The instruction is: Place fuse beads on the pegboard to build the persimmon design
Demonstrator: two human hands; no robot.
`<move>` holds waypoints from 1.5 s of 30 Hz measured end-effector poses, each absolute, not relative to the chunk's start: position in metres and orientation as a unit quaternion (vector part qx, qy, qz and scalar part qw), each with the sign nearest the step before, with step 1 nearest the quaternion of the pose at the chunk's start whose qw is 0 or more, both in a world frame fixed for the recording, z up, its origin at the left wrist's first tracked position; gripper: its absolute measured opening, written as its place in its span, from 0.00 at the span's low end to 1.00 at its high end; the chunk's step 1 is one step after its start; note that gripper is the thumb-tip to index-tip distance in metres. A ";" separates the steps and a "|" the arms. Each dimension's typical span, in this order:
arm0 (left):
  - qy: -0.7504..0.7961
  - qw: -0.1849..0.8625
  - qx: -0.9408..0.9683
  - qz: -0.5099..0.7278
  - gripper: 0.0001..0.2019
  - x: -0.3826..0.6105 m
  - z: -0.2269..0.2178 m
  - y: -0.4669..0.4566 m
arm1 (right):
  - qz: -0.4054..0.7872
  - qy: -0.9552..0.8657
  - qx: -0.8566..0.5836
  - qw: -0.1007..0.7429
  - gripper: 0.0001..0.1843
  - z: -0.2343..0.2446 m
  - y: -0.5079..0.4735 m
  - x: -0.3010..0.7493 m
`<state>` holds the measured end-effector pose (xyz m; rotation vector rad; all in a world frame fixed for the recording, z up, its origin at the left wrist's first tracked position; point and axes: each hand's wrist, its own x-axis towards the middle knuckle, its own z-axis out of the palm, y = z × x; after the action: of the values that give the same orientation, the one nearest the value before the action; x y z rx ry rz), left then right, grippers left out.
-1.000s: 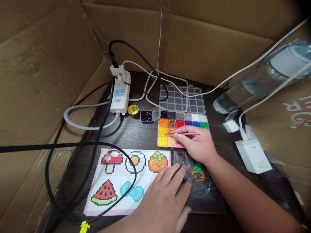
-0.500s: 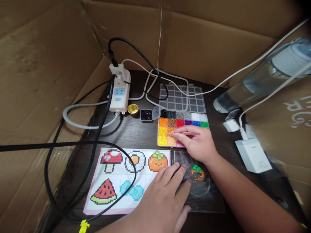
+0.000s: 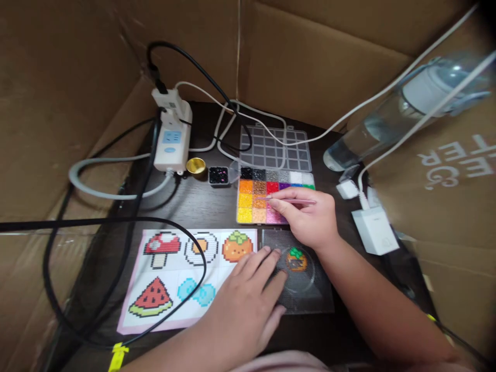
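Pinching slim tweezers in my right hand, grip clamped on them, I dip their tip into an orange cell of the bead organizer box. My left hand lies flat, fingers spread, pressing the clear pegboard to the table, apparently to steady it. The half-built persimmon sits beside the pattern sheet for reference.

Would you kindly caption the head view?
Right hand dips tweezers into bead box; left hand steadies pegboard.
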<state>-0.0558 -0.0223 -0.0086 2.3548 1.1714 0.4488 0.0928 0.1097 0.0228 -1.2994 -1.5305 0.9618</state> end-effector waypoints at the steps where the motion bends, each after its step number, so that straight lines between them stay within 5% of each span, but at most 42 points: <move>1: 0.426 0.234 0.858 0.167 0.21 -0.055 -0.009 -0.022 | 0.372 -0.616 -0.526 0.453 0.01 0.029 0.108 0.096; 8: 0.411 0.211 0.870 0.172 0.21 -0.053 -0.015 -0.018 | 0.292 -0.640 -0.529 0.474 0.03 0.057 0.061 0.146; 17: 0.403 0.194 0.879 0.168 0.19 -0.051 -0.016 -0.017 | 0.262 -0.575 -0.602 0.489 0.08 -0.004 -0.021 0.188; 45: 0.403 0.194 0.879 0.165 0.19 -0.050 -0.014 -0.016 | 0.263 -0.597 -0.579 0.489 0.12 -0.021 -0.016 0.184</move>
<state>-0.0501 -0.0156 -0.0136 2.4646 1.1304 0.4620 0.1844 -0.0164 -0.0214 -1.4070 -1.4511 0.6393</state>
